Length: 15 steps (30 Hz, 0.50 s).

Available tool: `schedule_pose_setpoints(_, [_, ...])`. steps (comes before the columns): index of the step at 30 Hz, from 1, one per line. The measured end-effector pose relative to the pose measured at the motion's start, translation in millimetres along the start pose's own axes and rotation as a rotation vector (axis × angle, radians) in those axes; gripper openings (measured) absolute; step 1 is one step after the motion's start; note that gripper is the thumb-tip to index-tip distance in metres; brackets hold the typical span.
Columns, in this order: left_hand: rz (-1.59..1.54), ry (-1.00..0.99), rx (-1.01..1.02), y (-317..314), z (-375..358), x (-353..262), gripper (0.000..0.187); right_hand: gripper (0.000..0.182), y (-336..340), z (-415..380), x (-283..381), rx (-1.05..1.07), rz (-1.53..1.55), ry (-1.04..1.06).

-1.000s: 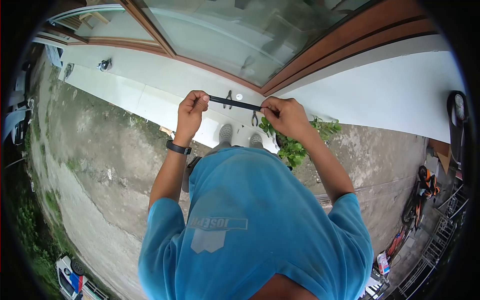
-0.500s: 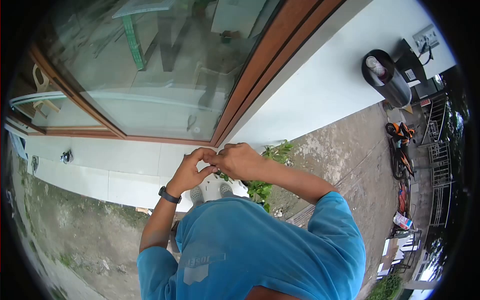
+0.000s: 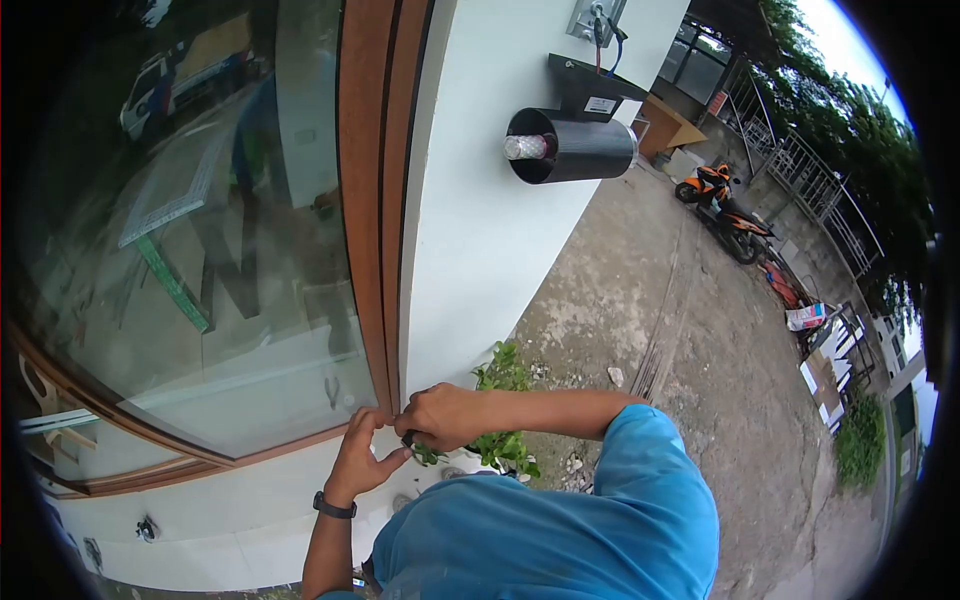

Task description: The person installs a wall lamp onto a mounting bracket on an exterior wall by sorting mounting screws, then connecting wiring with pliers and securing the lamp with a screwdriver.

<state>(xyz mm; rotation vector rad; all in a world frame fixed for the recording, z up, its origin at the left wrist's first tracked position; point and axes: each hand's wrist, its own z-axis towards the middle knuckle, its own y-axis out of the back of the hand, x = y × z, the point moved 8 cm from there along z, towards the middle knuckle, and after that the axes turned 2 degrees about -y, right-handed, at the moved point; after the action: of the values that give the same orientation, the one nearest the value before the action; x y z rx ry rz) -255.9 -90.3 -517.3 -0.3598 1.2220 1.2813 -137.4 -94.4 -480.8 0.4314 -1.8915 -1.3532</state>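
Note:
In front of my chest, both hands meet close to the lower corner of the brown door frame (image 3: 372, 200). My left hand (image 3: 358, 460), with a dark watch (image 3: 334, 506) on its wrist, curves its thumb and fingers toward the right hand, leaving a gap between thumb and forefinger. My right hand (image 3: 442, 415) is closed with its fingers bent down around a small dark object (image 3: 408, 438). Most of that object is hidden by the fingers, so its kind cannot be made out. Where the left fingertips meet it is also hidden.
A black cylindrical fixture (image 3: 590, 148) with a wrapped bulb juts from the white wall (image 3: 480, 260), below a box with loose wires (image 3: 597, 18). Glass (image 3: 270, 370) fills the left. A green plant (image 3: 505, 450) grows by the step. An orange motorcycle (image 3: 728, 212) stands farther off.
My view has tilted up and turned right, showing more wall and yard. Both hands stay together; the left thumb and forefinger look wider apart, and more of the small dark object shows.

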Motion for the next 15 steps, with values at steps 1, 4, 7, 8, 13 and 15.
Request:
schedule_pose_setpoints(1, [-0.047, 0.043, -0.038, 4, 3, -7, 0.022, 0.018, 0, 1, 2, -0.002, 0.002, -0.007])
schedule_pose_setpoints(4, [-0.163, 0.079, 0.022, -5, 4, 10, 0.020, 0.020, 4, 4, 8, -0.003, -0.032, -0.016])
schedule_pose_setpoints(7, [-0.187, 0.167, 0.071, -2, -2, 21, 0.020, 0.026, 1, 8, 5, -0.007, -0.057, -0.005])
schedule_pose_setpoints(8, [-0.131, 0.151, 0.056, 2, -3, 20, 0.020, 0.026, 0, 9, 4, 0.004, -0.074, -0.011])
schedule_pose_setpoints(13, [0.004, 0.174, -0.043, 32, -10, 25, 0.016, 0.036, 13, 13, -9, 0.044, -0.038, -0.103])
schedule_pose_setpoints(15, [0.073, 0.104, -0.098, 45, -23, 12, 0.019, 0.041, 4, 14, -11, 0.038, 0.013, -0.096])
